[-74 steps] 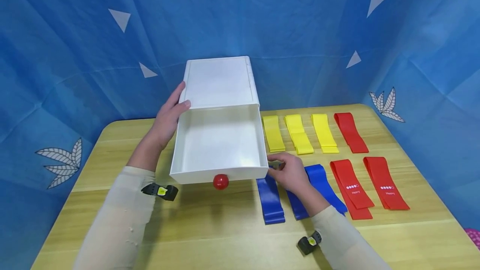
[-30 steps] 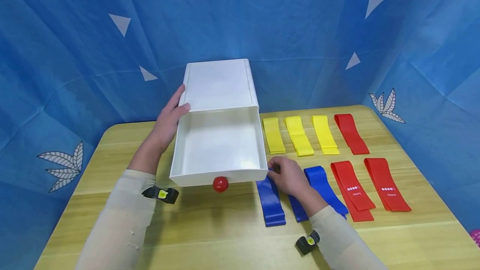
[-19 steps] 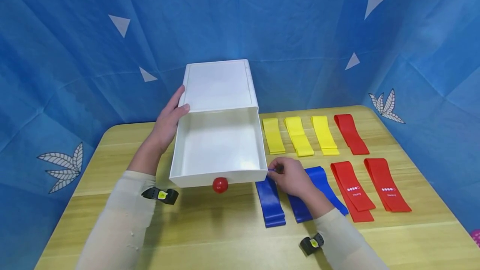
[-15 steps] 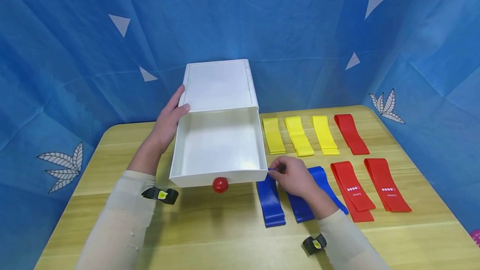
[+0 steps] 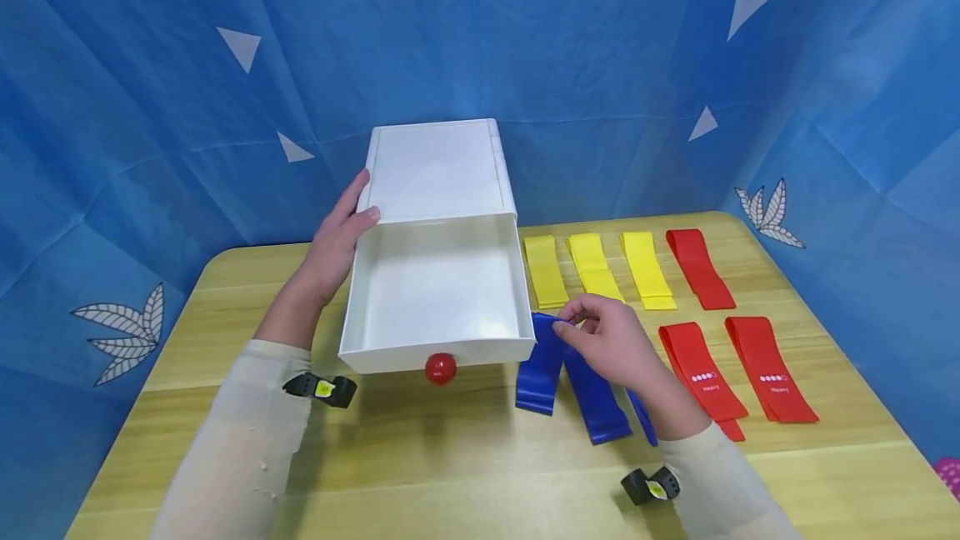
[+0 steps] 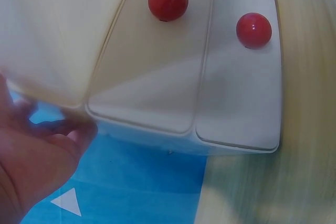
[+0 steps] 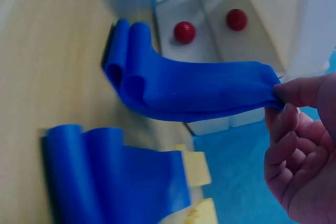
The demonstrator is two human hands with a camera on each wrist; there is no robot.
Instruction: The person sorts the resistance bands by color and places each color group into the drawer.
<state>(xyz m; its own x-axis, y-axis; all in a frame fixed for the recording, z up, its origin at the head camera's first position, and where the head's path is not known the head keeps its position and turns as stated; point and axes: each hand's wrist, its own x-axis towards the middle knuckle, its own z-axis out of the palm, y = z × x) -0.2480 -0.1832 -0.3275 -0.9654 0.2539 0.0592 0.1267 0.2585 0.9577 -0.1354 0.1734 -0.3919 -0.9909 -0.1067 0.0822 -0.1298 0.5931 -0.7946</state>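
Note:
My right hand [image 5: 611, 340] pinches one end of a folded blue resistance band [image 7: 205, 90] between thumb and fingers. That end is raised beside the drawer's front right corner, and the band slopes down toward the table. A second blue band [image 5: 596, 398] lies to its right; a third is mostly hidden under my right hand and wrist. My left hand [image 5: 333, 248] rests along the left side of a white drawer cabinet [image 5: 438, 169], thumb at its top front edge. The cabinet's top drawer [image 5: 442, 357] is pulled out, with nothing inside.
Beyond my right hand lie several folded bands: yellow ones [image 5: 648, 269] in the back row, then a red band [image 5: 701, 269]. Two more red bands [image 5: 772, 369] lie nearer. Below the pulled-out drawer, two closed drawers carry red knobs [image 6: 168, 1]. A blue curtain [image 5: 600, 65] hangs behind the table.
My right hand has moved up and to the right from the drawer corner, lifting the end of the left blue band. My left hand and the cabinet stay put.

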